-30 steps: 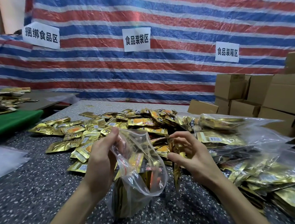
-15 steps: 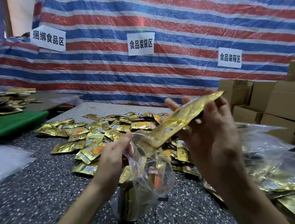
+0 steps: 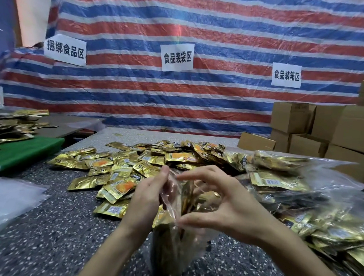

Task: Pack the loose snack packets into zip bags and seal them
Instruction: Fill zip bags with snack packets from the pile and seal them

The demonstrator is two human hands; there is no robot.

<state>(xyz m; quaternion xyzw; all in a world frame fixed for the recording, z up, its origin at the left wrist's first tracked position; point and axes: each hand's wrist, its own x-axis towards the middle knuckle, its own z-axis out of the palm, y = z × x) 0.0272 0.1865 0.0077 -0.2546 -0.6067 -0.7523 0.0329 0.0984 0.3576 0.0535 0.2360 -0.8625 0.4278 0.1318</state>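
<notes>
Blur hides how many packets (image 3: 186, 197) fill the one zip bag (image 3: 170, 248) between both hands. Left hand (image 3: 149, 199) pinches its rim; right hand (image 3: 232, 211) arches over its mouth, grip impossible to tell. Uncountable loose packets (image 3: 120, 185) lie beyond

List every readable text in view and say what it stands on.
"捆绑食品区": left paper sign on the striped tarp.
"食品装袋区": middle paper sign, same tarp.
"食品装箱区": right paper sign, same tarp.
Print on the gold snack packets: too blurred to read.
</notes>
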